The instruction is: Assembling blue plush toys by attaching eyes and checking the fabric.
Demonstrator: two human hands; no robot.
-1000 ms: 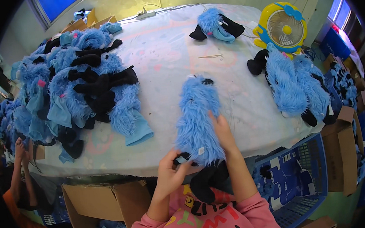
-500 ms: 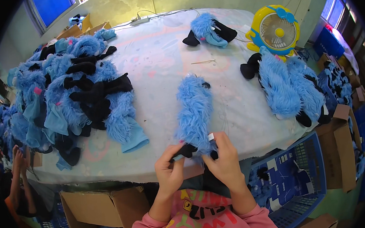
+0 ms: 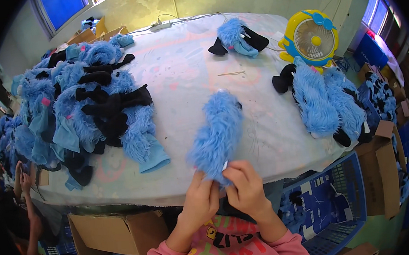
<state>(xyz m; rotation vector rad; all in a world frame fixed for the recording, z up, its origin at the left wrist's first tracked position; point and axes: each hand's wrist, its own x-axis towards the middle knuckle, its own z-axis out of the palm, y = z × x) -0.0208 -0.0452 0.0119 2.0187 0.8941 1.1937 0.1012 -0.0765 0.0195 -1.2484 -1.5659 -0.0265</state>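
Observation:
A long, shaggy blue plush piece (image 3: 218, 129) lies on the table in front of me, its near end drawn to the table's front edge. My left hand (image 3: 201, 199) is closed on the left of that near end, fingers pinched together. On the right of the same end, my right hand (image 3: 245, 187) pinches the fur beside a small white tag (image 3: 225, 166). What lies between the fingertips is mostly hidden. A small dark spot shows near the far end of the piece.
A heap of blue and black plush pieces (image 3: 77, 103) covers the left side. Two more plush pieces (image 3: 317, 101) lie right, by a yellow and blue fan (image 3: 311, 37). Thin tweezers-like tool (image 3: 231, 73) lies mid-table. A blue basket (image 3: 358, 188) and cardboard box (image 3: 100, 232) flank me. Another person's hands (image 3: 24, 182) show far left.
My hands have come closer together and slightly lower. The near end of the plush piece has swung left and bent, and its black parts have gone out of sight.

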